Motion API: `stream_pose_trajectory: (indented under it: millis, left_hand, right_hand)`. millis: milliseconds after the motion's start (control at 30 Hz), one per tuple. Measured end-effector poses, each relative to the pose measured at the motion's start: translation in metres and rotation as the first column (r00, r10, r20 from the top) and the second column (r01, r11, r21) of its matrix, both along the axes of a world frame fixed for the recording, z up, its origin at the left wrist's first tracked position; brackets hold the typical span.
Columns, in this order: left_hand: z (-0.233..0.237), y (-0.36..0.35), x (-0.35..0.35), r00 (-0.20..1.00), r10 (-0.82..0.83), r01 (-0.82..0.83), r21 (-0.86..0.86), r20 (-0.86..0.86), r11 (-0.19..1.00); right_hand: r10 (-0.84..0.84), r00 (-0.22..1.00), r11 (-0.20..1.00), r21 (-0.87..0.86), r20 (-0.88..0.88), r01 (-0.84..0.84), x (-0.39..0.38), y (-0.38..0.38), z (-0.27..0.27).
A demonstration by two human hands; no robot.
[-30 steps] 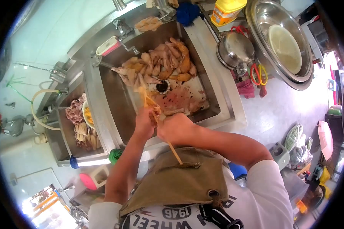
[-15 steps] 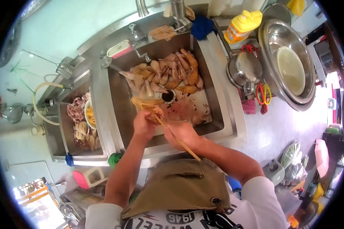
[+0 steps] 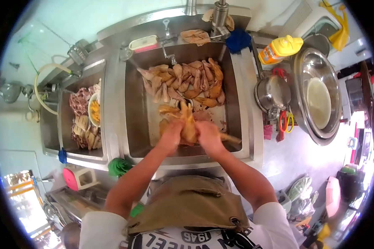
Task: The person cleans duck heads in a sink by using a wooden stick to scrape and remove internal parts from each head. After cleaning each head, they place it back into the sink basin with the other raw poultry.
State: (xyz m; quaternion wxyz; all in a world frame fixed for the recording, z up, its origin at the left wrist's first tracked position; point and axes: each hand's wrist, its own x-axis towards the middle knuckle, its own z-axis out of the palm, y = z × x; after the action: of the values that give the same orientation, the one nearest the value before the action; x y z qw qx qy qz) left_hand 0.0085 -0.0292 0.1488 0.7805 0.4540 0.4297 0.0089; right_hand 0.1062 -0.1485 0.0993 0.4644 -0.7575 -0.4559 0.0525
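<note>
Low over the right-hand sink basin (image 3: 131,137), a yellowish piece of poultry (image 3: 189,128) is gripped between my two hands. My left hand (image 3: 171,135) closes on its left side and my right hand (image 3: 207,135) on its right, both a little smeared by motion. A thin tan stick-like thing (image 3: 230,138) sticks out to the right beyond my right hand. Another yellowish piece (image 3: 168,108) shows just past my left hand. Beyond them, a heap of raw poultry legs (image 3: 183,79) lies against the far side of the basin. The drain is partly hidden behind the held piece.
A smaller basin on the left holds cut meat (image 3: 85,133) and a white bowl (image 3: 94,118) with yellow pieces. To the right stand a lidded pot (image 3: 274,91), scissors (image 3: 286,121), a yellow jug (image 3: 280,50) and large steel bowls (image 3: 338,112). A faucet (image 3: 220,23) rises behind.
My hands have moved right and onto the sides of a thick yellowish poultry piece, now raised between them. The stick-like thing has swung from pointing toward me to pointing right. The view has shifted.
</note>
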Motion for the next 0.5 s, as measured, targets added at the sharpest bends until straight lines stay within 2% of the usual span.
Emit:
stream_pose_trajectory:
  millis: [33,100,167,233,267,367,400,467,500]
  left_hand:
    - [-0.026,0.010,-0.015,0.999,-0.045,0.045,0.021,0.011,0.999]
    - [-0.019,0.016,-0.012,0.998,-0.062,0.061,0.040,0.020,0.997]
    - [0.002,0.010,-0.004,1.000,0.004,-0.005,0.022,0.013,1.000]
    - [0.028,0.010,0.014,0.999,-0.045,0.046,-0.078,0.014,0.996]
    - [0.033,0.011,0.019,0.998,-0.066,0.068,-0.131,0.015,0.989]
    - [0.019,0.012,0.021,0.957,-0.288,0.290,0.230,-0.042,0.929]
    - [0.009,0.012,0.018,0.970,-0.243,0.245,0.144,-0.031,0.959]
    - [-0.019,0.015,0.005,0.985,-0.169,0.167,-0.036,-0.029,0.985]
    - [-0.032,0.015,-0.001,0.983,-0.177,0.174,0.071,0.042,0.982]
  right_hand:
    - [-0.021,0.999,1.000,0.004,0.044,0.020,0.005,-0.003,-0.003]
    - [-0.075,0.989,0.997,0.027,0.129,0.072,0.016,-0.003,-0.004]
    - [-0.132,0.970,0.991,0.053,0.204,0.124,0.020,-0.005,-0.005]
    - [-0.184,0.943,0.982,0.082,0.278,0.168,0.023,-0.005,-0.003]
    - [-0.014,1.000,0.999,0.030,-0.002,0.014,0.015,-0.003,0.005]
    - [0.073,0.992,0.931,-0.350,-0.106,-0.106,-0.013,-0.001,0.033]
    - [0.127,0.990,0.916,-0.375,-0.062,-0.141,-0.015,-0.001,0.036]
    - [0.113,0.981,0.916,-0.365,-0.157,-0.164,-0.019,0.001,0.035]
    - [0.098,0.972,0.917,-0.361,-0.212,-0.172,-0.022,0.000,0.033]
